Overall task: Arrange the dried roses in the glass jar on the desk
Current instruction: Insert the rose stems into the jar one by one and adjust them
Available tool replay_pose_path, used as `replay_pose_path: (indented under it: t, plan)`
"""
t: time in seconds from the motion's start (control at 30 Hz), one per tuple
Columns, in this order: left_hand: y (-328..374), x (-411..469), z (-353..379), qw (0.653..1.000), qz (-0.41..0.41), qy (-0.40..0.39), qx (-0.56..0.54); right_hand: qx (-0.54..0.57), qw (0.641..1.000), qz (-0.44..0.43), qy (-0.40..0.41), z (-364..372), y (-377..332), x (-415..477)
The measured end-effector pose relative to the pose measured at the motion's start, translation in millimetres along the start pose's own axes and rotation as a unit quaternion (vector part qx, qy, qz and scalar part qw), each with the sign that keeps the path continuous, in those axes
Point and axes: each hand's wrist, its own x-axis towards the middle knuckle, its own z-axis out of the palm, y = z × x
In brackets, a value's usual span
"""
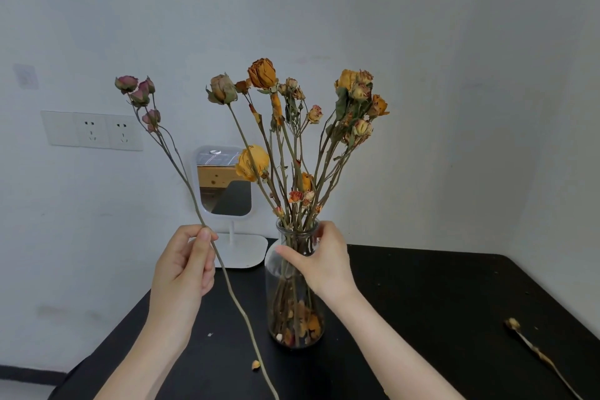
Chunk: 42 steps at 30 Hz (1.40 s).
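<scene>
- Jar [293,289]: clear glass, narrow neck, upright on the black surface [438,302] near its back edge. Rigid, smooth, likely slippery; loose petals and stem ends lie at its bottom.
- Roses in jar [292,127]: a spread of dried orange and tan blooms on thin bare stems, fanning out above the neck. Judged very light and brittle; heads would shed if knocked.
- Pink rose stem [194,191]: one long branching stem with several small pink buds at the top, outside the jar, tilted to the left, its lower end trailing down toward the near edge of the surface.
- Left hand [185,266]: fingers closed in a pinch on the pink rose stem, roughly mid-length. A good place to hold: on the woody stem, well below the buds.
- Right hand [319,256]: fingers wrapped around the jar's neck and shoulder, steadying it.
- Loose stem [539,357]: one dried piece lying on the surface at the right, well apart from the jar.
- Fallen petal [256,365]: on the surface near the trailing stem.
- Mirror [227,185]: small, white-framed, standing behind the jar against the wall.
</scene>
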Motion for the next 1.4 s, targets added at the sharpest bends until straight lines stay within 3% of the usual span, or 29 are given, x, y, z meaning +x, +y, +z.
replay_pose_path:
  t: [0.2, 0.63, 0.73, 0.9, 1.0, 1.4]
  plan:
    - [-6.2, 1.7, -3.1, 1.0, -0.004, 0.008, -0.002, 0.034, 0.999, -0.007, -0.011, 1.5, 0.8, 3.4]
    - [-11.2, 4.1, -2.6, 1.0, -0.003, 0.007, -0.024, 0.137, 0.966, 0.031, -0.218, -56.8, 27.8, 16.6]
    - [-11.0, 4.3, -1.9, 1.0, -0.002, 0.007, -0.023, 0.146, 0.966, 0.019, -0.211, -51.8, 28.8, 15.3]
    - [-11.1, 3.4, 0.9, 1.0, -0.004, 0.003, -0.019, 0.119, 0.989, -0.006, -0.091, -35.6, 20.9, 14.8]
    - [-12.0, 2.6, -0.2, 1.0, -0.007, 0.002, -0.016, 0.114, 0.991, -0.005, -0.064, -33.8, 24.0, 14.6]
    - [-12.0, 2.1, 5.0, 1.0, -0.01, 0.008, -0.013, 0.127, 0.972, 0.006, -0.196, -70.7, 29.9, 12.6]
